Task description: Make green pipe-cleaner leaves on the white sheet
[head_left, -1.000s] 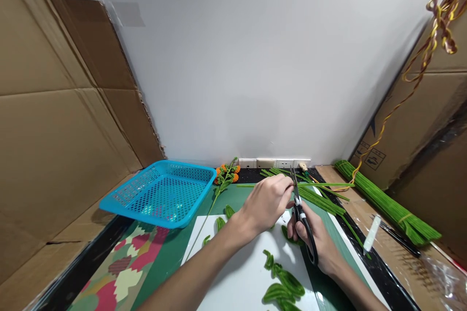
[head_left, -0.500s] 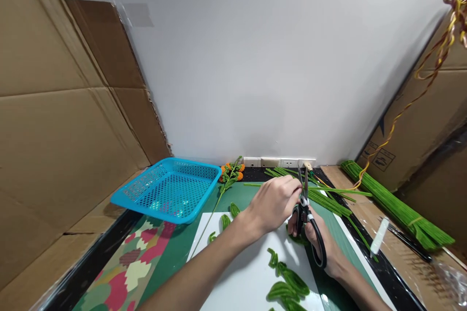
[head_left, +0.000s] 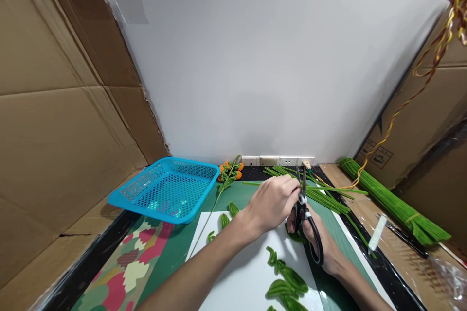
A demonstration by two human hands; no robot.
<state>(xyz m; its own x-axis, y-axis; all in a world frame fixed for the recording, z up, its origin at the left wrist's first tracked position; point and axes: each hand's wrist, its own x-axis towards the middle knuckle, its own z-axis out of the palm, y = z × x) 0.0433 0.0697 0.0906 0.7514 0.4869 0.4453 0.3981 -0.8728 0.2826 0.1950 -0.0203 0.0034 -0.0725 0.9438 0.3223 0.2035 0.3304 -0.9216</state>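
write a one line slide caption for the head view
Right hand closes black scissors on a green pipe cleaner pinched by the left hand, beside a blue basket.

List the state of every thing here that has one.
scissors: blades nearly shut, in right hand
left hand: pinching a green stem
basket: empty, tilted
stem bundle: tied, lying flat
leaves: bent, loose on white sheet

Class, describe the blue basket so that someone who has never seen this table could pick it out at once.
Start at the cardboard wall on the left; at its foot sits the blue basket. It is a shallow, perforated plastic tray, the only bright turquoise thing among green stems.
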